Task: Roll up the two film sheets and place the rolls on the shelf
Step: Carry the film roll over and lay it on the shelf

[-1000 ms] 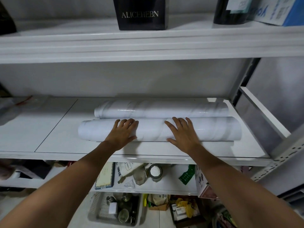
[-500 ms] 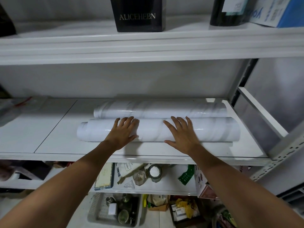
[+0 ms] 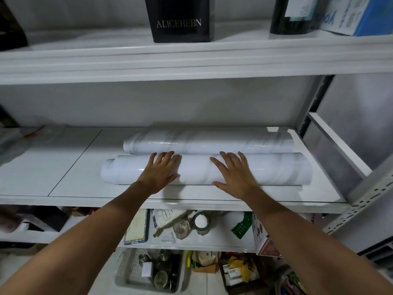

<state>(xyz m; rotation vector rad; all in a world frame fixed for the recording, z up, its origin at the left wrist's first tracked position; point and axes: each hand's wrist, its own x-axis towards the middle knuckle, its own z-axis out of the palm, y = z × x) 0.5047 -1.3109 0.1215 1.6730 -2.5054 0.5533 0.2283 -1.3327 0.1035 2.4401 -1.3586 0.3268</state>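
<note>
Two white marbled film rolls lie side by side on the middle white shelf (image 3: 63, 179). The rear roll (image 3: 212, 141) rests against the front roll (image 3: 197, 169), which is longer and nearer the shelf's front edge. My left hand (image 3: 159, 173) lies flat on the front roll left of its middle, fingers spread. My right hand (image 3: 236, 175) presses flat on the same roll right of its middle, fingers spread too. Neither hand wraps around the roll. A loose flap of film shows under the front roll's right end.
A black box marked ALICEHEBN (image 3: 179, 19), a dark bottle (image 3: 293, 15) and a blue-white box (image 3: 357, 15) stand on the upper shelf. A metal upright (image 3: 361, 194) bounds the right side. The lower shelf holds a jar (image 3: 201, 222), a book (image 3: 137, 227) and clutter; a basket (image 3: 148, 271) sits on the floor.
Both hands stay flat on the front roll. The roll and hands have barely shifted; only the view moved slightly.
</note>
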